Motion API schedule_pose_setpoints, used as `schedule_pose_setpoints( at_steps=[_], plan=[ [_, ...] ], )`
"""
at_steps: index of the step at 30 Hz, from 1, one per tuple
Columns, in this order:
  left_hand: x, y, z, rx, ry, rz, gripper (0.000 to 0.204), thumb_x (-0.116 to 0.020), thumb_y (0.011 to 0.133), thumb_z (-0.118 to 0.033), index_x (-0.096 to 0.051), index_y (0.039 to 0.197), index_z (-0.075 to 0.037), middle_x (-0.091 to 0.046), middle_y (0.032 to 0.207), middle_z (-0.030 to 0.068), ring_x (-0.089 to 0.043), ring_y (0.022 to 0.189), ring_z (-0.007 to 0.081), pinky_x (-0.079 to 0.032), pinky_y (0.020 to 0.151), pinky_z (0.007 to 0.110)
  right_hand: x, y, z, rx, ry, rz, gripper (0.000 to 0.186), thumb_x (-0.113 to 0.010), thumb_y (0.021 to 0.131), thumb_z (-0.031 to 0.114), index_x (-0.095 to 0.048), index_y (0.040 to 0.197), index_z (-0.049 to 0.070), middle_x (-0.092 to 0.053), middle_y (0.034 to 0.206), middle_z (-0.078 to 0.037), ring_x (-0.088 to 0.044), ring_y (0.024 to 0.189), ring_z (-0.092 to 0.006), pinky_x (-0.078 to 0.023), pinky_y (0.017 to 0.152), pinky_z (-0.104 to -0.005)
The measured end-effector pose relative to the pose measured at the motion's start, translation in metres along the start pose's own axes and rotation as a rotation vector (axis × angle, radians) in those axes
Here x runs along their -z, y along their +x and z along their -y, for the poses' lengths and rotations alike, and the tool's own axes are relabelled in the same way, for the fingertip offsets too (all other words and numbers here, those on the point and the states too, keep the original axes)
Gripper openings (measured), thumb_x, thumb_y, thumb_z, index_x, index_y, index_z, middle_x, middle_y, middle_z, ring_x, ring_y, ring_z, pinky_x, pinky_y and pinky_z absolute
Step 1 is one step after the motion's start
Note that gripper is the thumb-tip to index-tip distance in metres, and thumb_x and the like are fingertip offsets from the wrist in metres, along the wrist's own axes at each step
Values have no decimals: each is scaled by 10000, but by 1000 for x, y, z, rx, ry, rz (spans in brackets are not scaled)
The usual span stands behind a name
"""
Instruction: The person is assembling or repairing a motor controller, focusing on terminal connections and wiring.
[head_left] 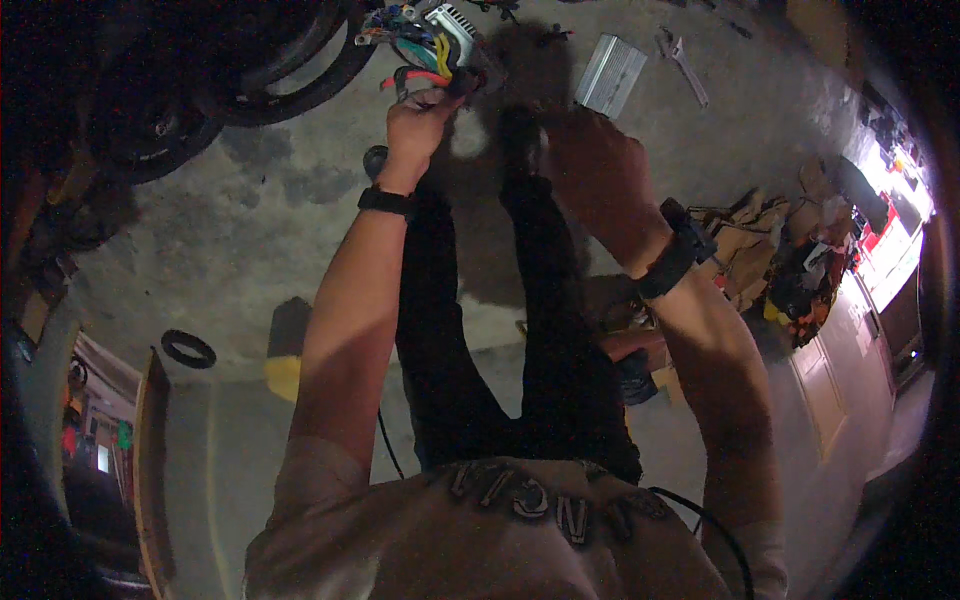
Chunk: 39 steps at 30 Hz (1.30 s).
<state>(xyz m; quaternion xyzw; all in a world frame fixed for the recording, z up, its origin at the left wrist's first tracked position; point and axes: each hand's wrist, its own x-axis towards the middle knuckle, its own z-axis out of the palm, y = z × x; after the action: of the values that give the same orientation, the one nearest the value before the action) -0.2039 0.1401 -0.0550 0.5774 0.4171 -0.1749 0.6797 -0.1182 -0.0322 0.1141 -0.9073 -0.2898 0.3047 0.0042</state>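
Note:
My left hand [418, 128] is closed around thick cables at the lower end of a multicoloured wire bundle [425, 55]. Red, yellow, green and blue wires with small connectors fan out above the fingers. Beside them is a silver finned metal box [455, 32], which looks like an electronic controller. My right hand [597, 170] is in deep shadow over my right foot, apart from the left one. Its fingers look curled together, and whatever is between them is hidden in the dark. Just beyond it a flat silver ribbed metal case [610, 75] lies on the floor.
An adjustable wrench [688, 72] lies right of the metal case. Black wheels with tyres [300, 95] stand at the far left. A pile of torn cardboard [750, 250] and clutter is on the right. Behind me are a small black tyre [188, 349] and a yellow-and-black object [285, 365].

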Motion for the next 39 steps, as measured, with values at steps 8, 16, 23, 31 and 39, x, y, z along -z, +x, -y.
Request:
schedule_pose_setpoints(
  at_steps=[8, 16, 23, 31, 39],
  plan=[
    [1, -2, 2, -47, 26, 24, 179, -802, 836, -156, -753, 874, 12, -709, 796, -12, -571, 700, 68, -452, 654, 270, -1, 11, 10, -176, 55, 153, 252, -573, 876, 150, -679, 1095, 84, -679, 934, -185, -689, 820, -362, -575, 715, -452],
    [3, 10, 15, -215, 384, -15, 159, -788, 827, -178, -746, 848, -26, -719, 765, 19, -602, 672, 99, -468, 644, 309, -50, -5, -29, -253, 804, -68, 343, -671, 810, 143, -678, 1143, 62, -704, 928, -187, -682, 722, -348, -561, 642, -403],
    [1, 8, 16, 56, 86, -7, 201, -824, 809, -217, -688, 803, -68, -626, 731, -10, -549, 656, 110, -427, 587, 291, -22, -12, -11, 68, 25, -162, 348, -632, 816, 134, -651, 1144, 20, -681, 987, -179, -679, 884, -281, -547, 688, -399],
    [7, 7, 15, 46, -87, 66, 160, -796, 829, -165, -677, 766, -77, -578, 698, -37, -476, 606, 78, -371, 569, 279, -54, -6, -4, -135, 8, -1, 204, -590, 853, 162, -701, 983, 52, -684, 911, -167, -683, 932, -324, -572, 743, -425],
    [1, 2, 2, 77, -85, 38, 290, -815, 818, -186, -571, 669, -136, -450, 614, -60, -352, 534, 79, -308, 535, 282, -57, 3, -13, -223, 615, -186, 152, -632, 778, 169, -717, 836, 56, -695, 888, -165, -686, 801, -369, -569, 730, -447]
  ],
)
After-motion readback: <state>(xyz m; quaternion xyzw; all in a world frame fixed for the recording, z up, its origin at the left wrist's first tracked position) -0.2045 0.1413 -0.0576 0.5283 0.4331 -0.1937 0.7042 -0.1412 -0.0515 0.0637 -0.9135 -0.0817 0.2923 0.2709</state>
